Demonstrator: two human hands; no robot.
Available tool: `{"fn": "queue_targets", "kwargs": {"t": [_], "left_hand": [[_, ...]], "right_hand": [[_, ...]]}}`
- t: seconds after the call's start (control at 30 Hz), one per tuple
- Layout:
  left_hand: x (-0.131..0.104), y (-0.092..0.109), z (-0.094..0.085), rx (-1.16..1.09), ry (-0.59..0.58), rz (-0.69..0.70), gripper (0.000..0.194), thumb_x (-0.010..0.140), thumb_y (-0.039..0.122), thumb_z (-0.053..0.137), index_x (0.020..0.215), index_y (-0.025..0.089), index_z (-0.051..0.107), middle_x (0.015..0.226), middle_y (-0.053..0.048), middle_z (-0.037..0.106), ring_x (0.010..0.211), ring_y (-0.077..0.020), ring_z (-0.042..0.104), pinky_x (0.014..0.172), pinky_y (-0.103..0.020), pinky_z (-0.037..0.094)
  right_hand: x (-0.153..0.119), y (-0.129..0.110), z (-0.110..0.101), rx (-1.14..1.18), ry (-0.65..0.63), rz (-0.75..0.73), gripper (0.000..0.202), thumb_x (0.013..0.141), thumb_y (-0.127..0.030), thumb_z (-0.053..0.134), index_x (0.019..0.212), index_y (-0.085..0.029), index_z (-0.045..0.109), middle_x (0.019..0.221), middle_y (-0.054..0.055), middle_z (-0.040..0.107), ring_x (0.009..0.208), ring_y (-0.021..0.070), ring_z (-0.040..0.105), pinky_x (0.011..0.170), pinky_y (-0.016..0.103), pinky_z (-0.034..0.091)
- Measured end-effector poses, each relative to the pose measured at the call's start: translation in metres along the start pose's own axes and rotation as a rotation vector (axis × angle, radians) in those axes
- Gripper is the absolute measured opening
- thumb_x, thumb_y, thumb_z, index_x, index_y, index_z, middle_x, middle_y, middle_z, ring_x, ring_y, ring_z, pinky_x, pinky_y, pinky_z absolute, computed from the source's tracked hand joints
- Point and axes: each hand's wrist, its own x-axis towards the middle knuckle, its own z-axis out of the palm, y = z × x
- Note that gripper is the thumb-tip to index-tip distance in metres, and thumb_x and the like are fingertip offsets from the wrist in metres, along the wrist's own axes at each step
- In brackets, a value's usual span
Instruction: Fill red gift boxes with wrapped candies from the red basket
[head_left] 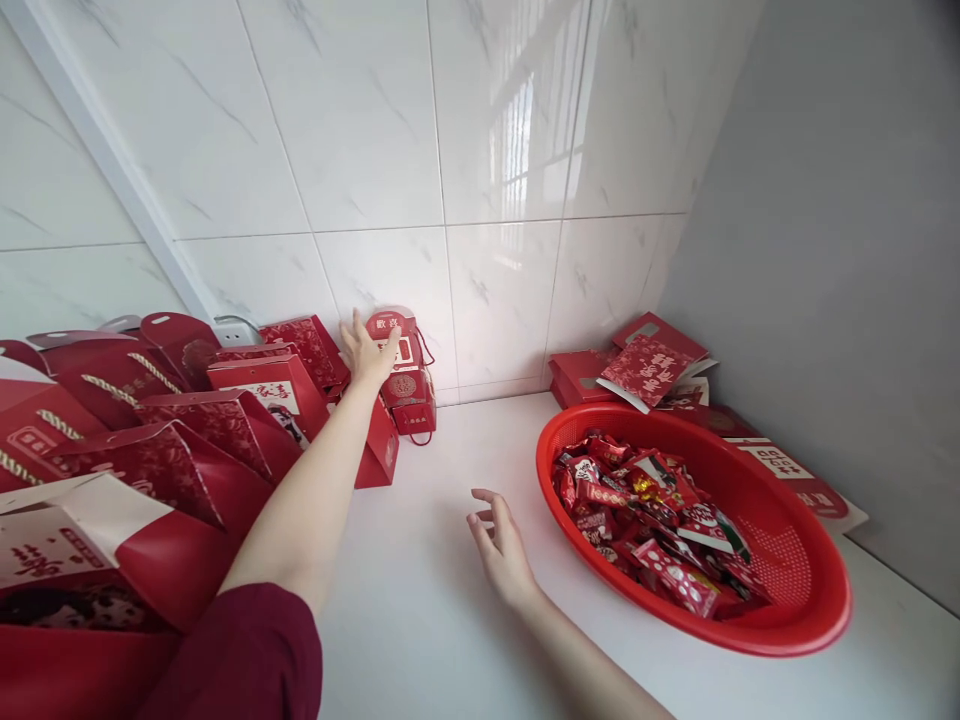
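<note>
Red gift bags (247, 440), 8–9 o'clock. Left hand (366, 352), 9 o'clock: fingers spread at small red boxes (414, 386), stacked by wall (375, 180); grip cannot be determined. Right hand (504, 560), 6 o'clock: open, empty. Red basket (795, 570), 4 o'clock: holds wrapped sweets (652, 500).

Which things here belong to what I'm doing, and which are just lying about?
Likely in the job:
- stacked small red boxes, at your left hand
- candies in the red basket, near your right hand
- gift boxes on the left

Probably lying about:
- red packaging behind the basket
- wall socket
</note>
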Motion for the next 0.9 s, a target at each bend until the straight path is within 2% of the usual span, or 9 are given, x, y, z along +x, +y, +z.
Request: {"fn": "queue_targets", "kwargs": {"t": [0.1, 0.13, 0.2, 0.27, 0.4, 0.5, 0.6, 0.73, 0.9], "left_hand": [[-0.06, -0.002, 0.006, -0.078, 0.203, 0.132, 0.064, 0.096, 0.044, 0.037, 0.15, 0.013, 0.024, 0.155, -0.02, 0.022, 0.149, -0.0242, 0.019, 0.12, -0.04, 0.02], [-0.085, -0.004, 0.01, -0.076, 0.172, 0.158, 0.057, 0.097, 0.039, 0.034, 0.147, 0.013, 0.028, 0.154, -0.019, 0.026, 0.148, -0.0229, 0.022, 0.12, -0.039, 0.021], [-0.14, -0.011, 0.02, -0.014, -0.049, 0.145, 0.048, 0.098, 0.034, 0.03, 0.141, 0.014, 0.037, 0.151, -0.018, 0.032, 0.146, -0.021, 0.025, 0.12, -0.037, 0.022], [-0.19, -0.023, 0.03, 0.018, -0.157, 0.123, 0.043, 0.096, 0.033, 0.036, 0.133, 0.016, 0.047, 0.146, -0.016, 0.04, 0.142, -0.0199, 0.035, 0.117, -0.033, 0.03], [-0.253, -0.052, 0.051, 0.093, -0.329, 0.037, 0.047, 0.092, 0.028, 0.04, 0.136, 0.012, 0.048, 0.15, -0.02, 0.039, 0.138, -0.0261, 0.042, 0.113, -0.041, 0.037], [-0.268, -0.065, 0.062, 0.138, -0.492, 0.049, 0.051, 0.089, 0.033, 0.048, 0.136, 0.015, 0.052, 0.152, -0.016, 0.041, 0.144, -0.0317, 0.032, 0.12, -0.055, 0.019], [-0.269, -0.068, 0.065, 0.172, -0.594, 0.061, 0.057, 0.091, 0.035, 0.041, 0.145, 0.015, 0.044, 0.157, -0.012, 0.034, 0.149, -0.0284, 0.022, 0.122, -0.054, 0.008], [-0.266, -0.067, 0.063, 0.216, -0.66, 0.044, 0.063, 0.092, 0.033, 0.033, 0.151, 0.01, 0.032, 0.159, -0.011, 0.028, 0.151, -0.0262, 0.015, 0.123, -0.052, 0.004], [-0.267, -0.063, 0.062, 0.239, -0.681, 0.039, 0.066, 0.093, 0.034, 0.028, 0.154, 0.011, 0.024, 0.161, -0.009, 0.02, 0.151, -0.0263, 0.01, 0.123, -0.052, 0.003]], "right_hand": [[0.018, 0.017, 0.009, 0.014, 0.05, -0.005, 0.035, 0.093, -0.042, 0.048, 0.12, -0.021, 0.055, 0.114, 0.01, 0.062, 0.095, 0.0217, 0.063, 0.084, 0.037, 0.052], [0.029, 0.023, 0.013, 0.025, 0.065, -0.013, 0.034, 0.092, -0.04, 0.048, 0.118, -0.02, 0.056, 0.114, 0.01, 0.062, 0.095, 0.0218, 0.063, 0.084, 0.038, 0.052], [0.056, 0.034, 0.02, 0.046, 0.083, -0.036, 0.034, 0.088, -0.039, 0.051, 0.115, -0.019, 0.057, 0.118, 0.011, 0.062, 0.1, 0.0227, 0.063, 0.086, 0.038, 0.053], [0.087, 0.042, 0.027, 0.054, 0.094, -0.05, 0.037, 0.086, -0.039, 0.053, 0.116, -0.019, 0.057, 0.123, 0.012, 0.061, 0.105, 0.0239, 0.063, 0.089, 0.039, 0.052], [0.148, 0.052, 0.046, 0.058, 0.13, -0.064, 0.047, 0.087, -0.045, 0.051, 0.125, -0.018, 0.055, 0.132, 0.016, 0.058, 0.116, 0.026, 0.06, 0.097, 0.043, 0.049], [0.181, 0.055, 0.068, 0.054, 0.124, -0.076, 0.057, 0.089, -0.048, 0.047, 0.136, -0.016, 0.049, 0.143, 0.017, 0.05, 0.126, 0.0269, 0.055, 0.102, 0.044, 0.046], [0.202, 0.059, 0.093, 0.029, 0.084, -0.097, 0.062, 0.09, -0.05, 0.045, 0.14, -0.013, 0.047, 0.144, 0.017, 0.05, 0.133, 0.0263, 0.049, 0.108, 0.043, 0.041], [0.216, 0.061, 0.11, -0.025, 0.037, -0.162, 0.058, 0.092, -0.049, 0.043, 0.139, -0.015, 0.05, 0.142, 0.011, 0.054, 0.134, 0.0234, 0.047, 0.114, 0.04, 0.033], [0.227, 0.057, 0.11, -0.088, 0.054, -0.158, 0.055, 0.095, -0.051, 0.04, 0.137, -0.018, 0.054, 0.133, 0.011, 0.062, 0.127, 0.0271, 0.053, 0.11, 0.042, 0.035]]}}
